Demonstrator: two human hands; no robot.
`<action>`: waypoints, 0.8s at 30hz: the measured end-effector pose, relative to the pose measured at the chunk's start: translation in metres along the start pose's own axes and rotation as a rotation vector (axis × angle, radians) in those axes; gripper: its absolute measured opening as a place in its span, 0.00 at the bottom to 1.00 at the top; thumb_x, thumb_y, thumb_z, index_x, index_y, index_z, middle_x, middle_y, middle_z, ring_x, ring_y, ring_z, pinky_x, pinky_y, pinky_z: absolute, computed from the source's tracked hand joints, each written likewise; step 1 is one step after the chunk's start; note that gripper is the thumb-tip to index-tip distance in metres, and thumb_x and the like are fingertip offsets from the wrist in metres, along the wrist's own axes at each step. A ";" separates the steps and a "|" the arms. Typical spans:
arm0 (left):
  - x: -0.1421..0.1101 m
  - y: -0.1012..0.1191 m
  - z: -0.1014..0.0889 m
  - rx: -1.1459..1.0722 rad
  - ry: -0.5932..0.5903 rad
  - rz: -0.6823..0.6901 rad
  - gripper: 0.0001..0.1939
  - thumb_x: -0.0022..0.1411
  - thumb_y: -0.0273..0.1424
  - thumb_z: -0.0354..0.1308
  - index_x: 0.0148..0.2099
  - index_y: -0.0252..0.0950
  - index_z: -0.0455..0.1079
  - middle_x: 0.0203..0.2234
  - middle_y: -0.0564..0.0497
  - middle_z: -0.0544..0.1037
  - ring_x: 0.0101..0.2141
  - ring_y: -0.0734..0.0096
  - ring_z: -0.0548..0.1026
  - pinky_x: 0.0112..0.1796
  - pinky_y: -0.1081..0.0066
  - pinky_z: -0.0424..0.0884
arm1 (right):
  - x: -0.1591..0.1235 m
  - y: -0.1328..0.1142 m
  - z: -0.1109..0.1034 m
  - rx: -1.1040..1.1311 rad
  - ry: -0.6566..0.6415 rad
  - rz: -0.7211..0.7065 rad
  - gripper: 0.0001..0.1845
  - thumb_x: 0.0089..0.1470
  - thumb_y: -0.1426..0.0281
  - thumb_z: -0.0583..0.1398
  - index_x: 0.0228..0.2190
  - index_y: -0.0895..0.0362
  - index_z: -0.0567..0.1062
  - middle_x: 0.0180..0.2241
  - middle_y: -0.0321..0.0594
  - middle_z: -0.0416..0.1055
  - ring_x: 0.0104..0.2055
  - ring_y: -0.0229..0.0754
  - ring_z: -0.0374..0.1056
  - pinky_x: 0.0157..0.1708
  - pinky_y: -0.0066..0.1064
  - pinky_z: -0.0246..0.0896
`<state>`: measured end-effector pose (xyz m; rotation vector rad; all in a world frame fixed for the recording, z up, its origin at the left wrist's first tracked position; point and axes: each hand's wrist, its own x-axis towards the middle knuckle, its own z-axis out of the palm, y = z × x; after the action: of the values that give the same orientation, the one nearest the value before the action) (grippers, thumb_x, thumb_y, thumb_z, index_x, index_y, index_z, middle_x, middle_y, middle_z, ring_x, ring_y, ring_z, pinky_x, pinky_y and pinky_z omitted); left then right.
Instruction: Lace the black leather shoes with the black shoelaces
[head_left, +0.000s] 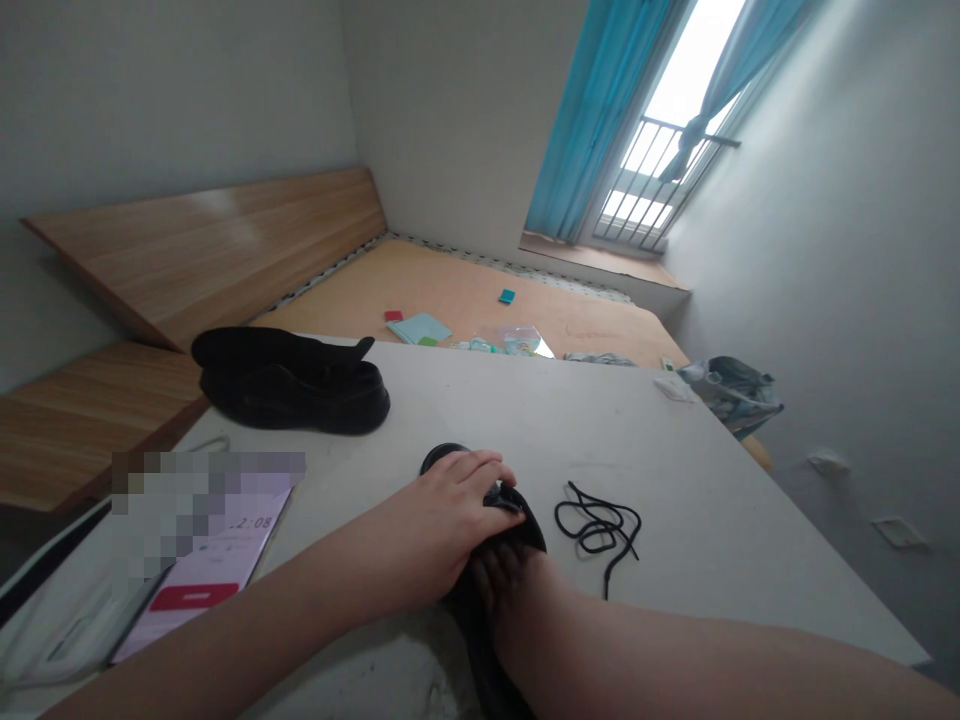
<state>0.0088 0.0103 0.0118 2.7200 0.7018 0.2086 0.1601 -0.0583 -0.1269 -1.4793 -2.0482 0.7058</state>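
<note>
A: Any txt readable?
B: Only on the phone [225, 560], lower L of frame: "2:08", w/ pixel blocks hiding what's before it. Red button below has writing, too small to read. No brand legible.

A: Where's the shoe in hand?
B: Black shoe [480, 650], bottom ctr, over the white table [750, 530]. Long axis approx up-down, top leaning a bit L, low end running out of frame. Can't tell which end's the toe.

A: Hands?
B: L hand [469, 495] lies over its upper part, fingers curled round the edge, holding it. R hand [517, 575]: fingers bent in against the shoe, in shadow; can't tell if they pinch anything.

A: What's around / in the way?
B: Both hands + R forearm block much of the shoe. 2nd shoe [300, 400], also black, sits L of ctr, long axis across the frame, well apart. Loose black lace [600, 530] in tangled loops, near R hand, untouched. Bed [600, 325] behind table, bag [739, 395] off table's R edge, blue curtain [600, 110] upper R.
</note>
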 end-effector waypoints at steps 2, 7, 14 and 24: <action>0.000 0.000 0.000 0.004 -0.004 -0.006 0.28 0.56 0.17 0.53 0.57 0.41 0.72 0.60 0.42 0.66 0.63 0.49 0.58 0.61 0.49 0.58 | -0.017 0.011 -0.006 -0.130 -0.160 -0.029 0.15 0.62 0.65 0.61 0.48 0.60 0.75 0.50 0.47 0.73 0.51 0.49 0.72 0.50 0.47 0.69; 0.001 0.000 0.000 -0.001 -0.016 -0.010 0.28 0.57 0.18 0.54 0.58 0.42 0.71 0.60 0.42 0.66 0.64 0.49 0.57 0.61 0.49 0.57 | -0.029 0.016 -0.010 -0.388 -0.435 -0.071 0.22 0.61 0.79 0.52 0.56 0.67 0.71 0.58 0.60 0.67 0.60 0.60 0.64 0.56 0.55 0.65; 0.002 -0.002 0.002 -0.007 0.003 -0.006 0.29 0.55 0.17 0.54 0.58 0.42 0.71 0.60 0.43 0.66 0.63 0.49 0.58 0.61 0.49 0.58 | -0.017 -0.009 -0.021 -0.597 -0.551 -0.138 0.28 0.58 0.83 0.48 0.59 0.69 0.68 0.60 0.58 0.64 0.62 0.59 0.62 0.57 0.54 0.65; 0.001 0.026 -0.010 0.028 -0.052 -0.125 0.18 0.63 0.21 0.53 0.52 0.37 0.74 0.54 0.44 0.76 0.45 0.54 0.78 0.43 0.57 0.75 | 0.004 -0.075 -0.116 -0.625 -0.796 -0.376 0.17 0.52 0.81 0.58 0.42 0.63 0.80 0.35 0.49 0.81 0.33 0.49 0.78 0.33 0.33 0.73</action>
<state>0.0188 -0.0079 0.0298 2.6857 0.8624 0.0993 0.1856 -0.0613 0.0090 -1.1068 -3.2789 0.5678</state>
